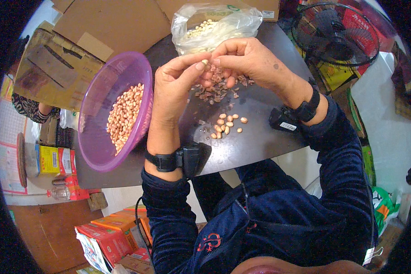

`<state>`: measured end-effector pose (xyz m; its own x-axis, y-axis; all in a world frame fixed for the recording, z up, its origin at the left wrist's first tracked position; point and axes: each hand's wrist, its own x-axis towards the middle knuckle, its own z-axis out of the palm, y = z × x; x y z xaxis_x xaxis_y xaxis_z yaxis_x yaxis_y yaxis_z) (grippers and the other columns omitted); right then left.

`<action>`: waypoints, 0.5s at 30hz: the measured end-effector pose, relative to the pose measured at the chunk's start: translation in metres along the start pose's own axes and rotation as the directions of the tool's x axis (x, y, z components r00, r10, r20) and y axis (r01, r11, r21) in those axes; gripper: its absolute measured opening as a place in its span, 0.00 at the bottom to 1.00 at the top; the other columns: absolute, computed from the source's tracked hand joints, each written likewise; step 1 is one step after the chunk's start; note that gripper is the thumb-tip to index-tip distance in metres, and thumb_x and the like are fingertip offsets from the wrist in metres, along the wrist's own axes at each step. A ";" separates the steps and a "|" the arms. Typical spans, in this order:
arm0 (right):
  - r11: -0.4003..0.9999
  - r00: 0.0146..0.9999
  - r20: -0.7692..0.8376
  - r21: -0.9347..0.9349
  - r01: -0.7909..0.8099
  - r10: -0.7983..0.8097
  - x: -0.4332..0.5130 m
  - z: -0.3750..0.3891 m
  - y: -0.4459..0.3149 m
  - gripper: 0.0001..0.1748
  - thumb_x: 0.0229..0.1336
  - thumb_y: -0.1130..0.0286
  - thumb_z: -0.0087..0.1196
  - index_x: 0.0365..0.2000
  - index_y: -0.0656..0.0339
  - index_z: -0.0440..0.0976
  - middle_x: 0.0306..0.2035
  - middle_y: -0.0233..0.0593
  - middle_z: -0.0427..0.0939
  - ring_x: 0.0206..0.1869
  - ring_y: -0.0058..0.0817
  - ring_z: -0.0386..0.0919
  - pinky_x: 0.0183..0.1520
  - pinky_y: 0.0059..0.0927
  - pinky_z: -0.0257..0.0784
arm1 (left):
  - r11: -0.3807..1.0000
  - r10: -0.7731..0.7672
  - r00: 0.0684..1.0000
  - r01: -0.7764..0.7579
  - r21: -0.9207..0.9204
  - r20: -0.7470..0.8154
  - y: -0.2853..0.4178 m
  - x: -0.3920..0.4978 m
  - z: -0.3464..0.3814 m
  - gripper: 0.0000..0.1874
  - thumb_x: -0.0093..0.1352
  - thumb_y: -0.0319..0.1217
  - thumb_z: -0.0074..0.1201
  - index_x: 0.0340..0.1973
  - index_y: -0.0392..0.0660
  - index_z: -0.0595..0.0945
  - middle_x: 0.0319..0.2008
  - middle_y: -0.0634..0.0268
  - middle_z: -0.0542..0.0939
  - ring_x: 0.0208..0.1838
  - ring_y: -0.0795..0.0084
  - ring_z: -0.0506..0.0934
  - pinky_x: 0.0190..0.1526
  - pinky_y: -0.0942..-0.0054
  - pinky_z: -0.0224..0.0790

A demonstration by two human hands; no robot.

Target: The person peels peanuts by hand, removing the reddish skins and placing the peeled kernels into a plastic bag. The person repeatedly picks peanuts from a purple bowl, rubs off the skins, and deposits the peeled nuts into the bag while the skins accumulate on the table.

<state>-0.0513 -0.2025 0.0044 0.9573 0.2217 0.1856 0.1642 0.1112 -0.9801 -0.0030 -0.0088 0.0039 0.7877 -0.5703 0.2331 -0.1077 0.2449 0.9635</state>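
My left hand (181, 75) pinches a pale peanut (204, 62) between thumb and forefinger. Close against it, my right hand (246, 58) has its thumb and forefinger together at the peanut; whether it grips anything is hidden. Reddish peanut skins (212, 90) lie heaped on the dark table (260, 102) under both hands. Nearer my body, several pinkish unpeeled peanuts (227, 130) form a loose group. A purple plastic bowl (99, 102) of skin-on peanuts (125, 116) stands left of my left hand. Beyond the hands, an open clear plastic bag (226, 34) holds pale peeled peanuts (202, 29).
Cardboard boxes (116, 24) stand along the table's far side, another (54, 68) beyond the bowl. A black fan (335, 34) is at the far right. Red and orange cartons (106, 239) lie below the table's left edge. Part of another person's arm (44, 109) shows at far left.
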 end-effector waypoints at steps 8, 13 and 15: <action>0.996 0.997 0.018 0.037 0.078 -0.078 0.002 0.003 0.004 0.14 0.60 0.66 0.55 0.38 0.69 0.76 0.30 0.39 0.80 0.24 0.19 0.78 0.27 0.17 0.75 | 0.998 0.065 0.998 -0.066 -0.023 -0.010 0.000 0.002 0.003 0.10 0.67 0.23 0.52 0.43 0.35 0.77 0.32 0.59 0.81 0.32 0.74 0.80 0.35 0.78 0.76; 0.998 0.997 -0.023 -0.011 0.067 -0.067 0.002 0.005 0.001 0.14 0.59 0.66 0.55 0.36 0.70 0.75 0.29 0.40 0.80 0.25 0.19 0.78 0.27 0.18 0.76 | 0.997 0.074 0.997 -0.073 -0.025 0.029 -0.002 0.003 0.002 0.07 0.67 0.24 0.53 0.40 0.35 0.77 0.33 0.58 0.81 0.32 0.74 0.80 0.36 0.77 0.77; 0.997 0.997 -0.028 -0.039 0.066 -0.068 0.001 0.005 -0.001 0.14 0.59 0.66 0.56 0.36 0.70 0.75 0.28 0.40 0.80 0.25 0.19 0.78 0.27 0.18 0.76 | 0.996 0.087 0.996 -0.086 -0.030 0.034 -0.002 0.003 0.002 0.07 0.67 0.24 0.53 0.40 0.34 0.77 0.33 0.58 0.81 0.32 0.74 0.80 0.36 0.77 0.77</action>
<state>-0.0516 -0.1975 0.0059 0.9502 0.1870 0.2493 0.2365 0.0883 -0.9676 -0.0016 -0.0127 0.0032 0.7542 -0.5731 0.3206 -0.1571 0.3165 0.9355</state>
